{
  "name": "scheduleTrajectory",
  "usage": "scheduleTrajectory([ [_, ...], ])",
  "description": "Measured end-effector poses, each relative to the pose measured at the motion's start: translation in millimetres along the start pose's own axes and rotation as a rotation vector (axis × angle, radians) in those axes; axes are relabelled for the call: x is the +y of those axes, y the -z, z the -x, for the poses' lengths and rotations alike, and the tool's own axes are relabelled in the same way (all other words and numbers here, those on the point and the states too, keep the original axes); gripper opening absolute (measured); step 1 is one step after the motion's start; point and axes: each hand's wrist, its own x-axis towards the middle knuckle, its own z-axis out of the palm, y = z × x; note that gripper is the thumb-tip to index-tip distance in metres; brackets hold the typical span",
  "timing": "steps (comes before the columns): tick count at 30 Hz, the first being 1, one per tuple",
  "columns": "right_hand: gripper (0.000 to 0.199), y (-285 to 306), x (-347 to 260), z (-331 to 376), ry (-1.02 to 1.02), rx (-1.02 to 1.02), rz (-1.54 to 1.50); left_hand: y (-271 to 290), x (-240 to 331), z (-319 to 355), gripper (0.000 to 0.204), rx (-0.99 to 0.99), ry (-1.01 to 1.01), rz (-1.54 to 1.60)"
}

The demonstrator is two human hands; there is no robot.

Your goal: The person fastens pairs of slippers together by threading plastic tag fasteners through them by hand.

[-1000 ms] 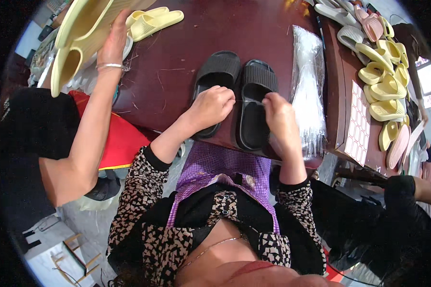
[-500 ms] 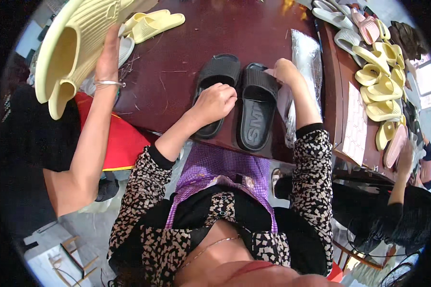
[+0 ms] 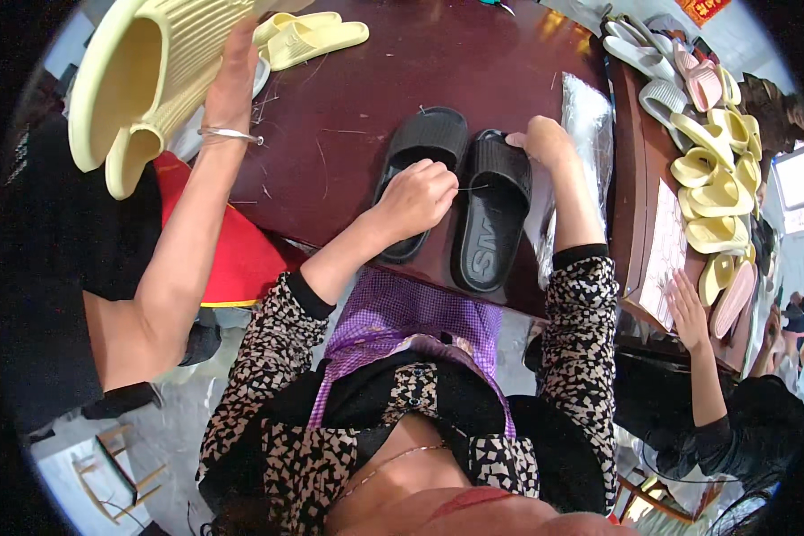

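Slipper (image 3: pixel 491 210) under right grip (image 3: pixel 543 140), touching

Clear plastic bag (image 3: pixel 590 134) (crinkled) — white paper sheet (image 3: pixel 665 259), right

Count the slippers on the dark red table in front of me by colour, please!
Black slippers: 2, left one, right one
Pale yellow slippers: 2
Total: 4

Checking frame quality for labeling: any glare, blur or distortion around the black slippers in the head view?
Head view: strong fisheye bending, black vignette corners; glare on the clear plastic bag and glossy table; black slippers, left hand and right hand reasonably sharp; rim softer.
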Motion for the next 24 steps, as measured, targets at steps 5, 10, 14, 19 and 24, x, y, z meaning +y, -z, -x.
scheduleTrajectory([
  [5, 0.037, -1.8, 7.0, 2.5, -0.059, -0.058, 0.008, -2.4, -0.8, 0.2, 0.007, 0.025, -0.006, -0.033],
  [10, 0.026, -22.7, 27.6, -4.1, 0.075, -0.049, -0.167, -5.1, -1.2, -1.5, 0.007, 0.019, -0.008, -0.064],
  [14, 0.017, -36.2, 28.6, -10.0, 0.200, 0.154, -0.271, -4.7, -1.1, -3.4, 0.007, 0.020, -0.011, -0.067],
  [19, 0.025, -38.6, 12.3, -35.4, 0.209, 0.304, -0.548, -6.6, -3.7, -3.2, 0.007, 0.019, -0.034, -0.079],
  [24, 0.032, -27.7, -50.0, -43.3, 0.115, 0.007, -1.133, -9.8, -7.7, 1.2, 0.006, 0.035, -0.039, -0.074],
])
